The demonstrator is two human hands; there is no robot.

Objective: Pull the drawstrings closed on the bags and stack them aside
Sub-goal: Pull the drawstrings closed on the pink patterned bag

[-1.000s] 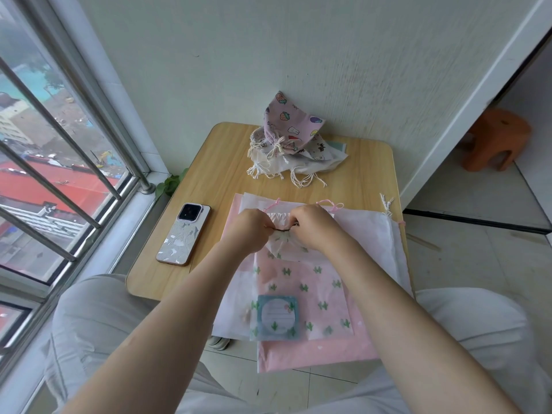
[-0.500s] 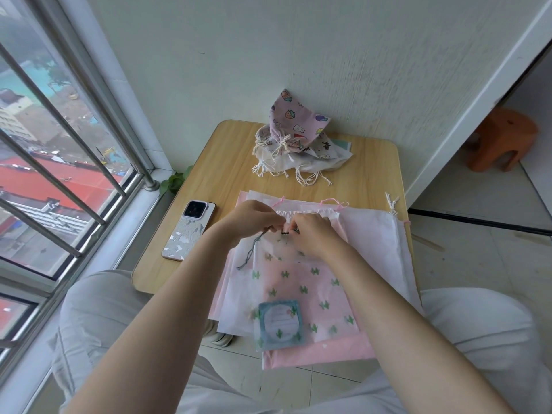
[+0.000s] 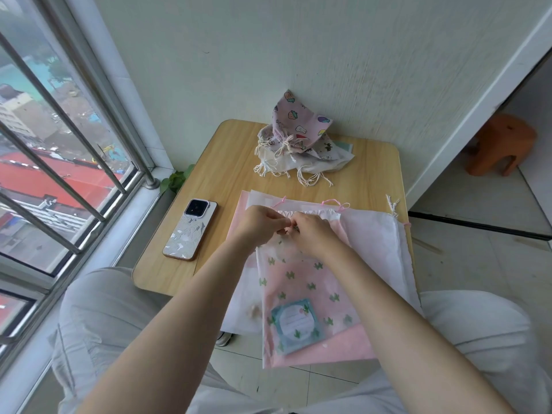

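You're sitting in a home, on what looks like an enclosed high-rise balcony or a narrow window nook. At your nine o'clock a barred window [image 3: 59,162] looks down on red rooftops and city buildings far below. Straight ahead at twelve o'clock a small wooden table [image 3: 227,174] is pushed against a plain pale wall [image 3: 268,55]. A phone [image 3: 191,230] lies on the table at eleven o'clock. At two o'clock an orange plastic stool [image 3: 498,144] stands on a tiled floor [image 3: 478,234] beyond a doorway.
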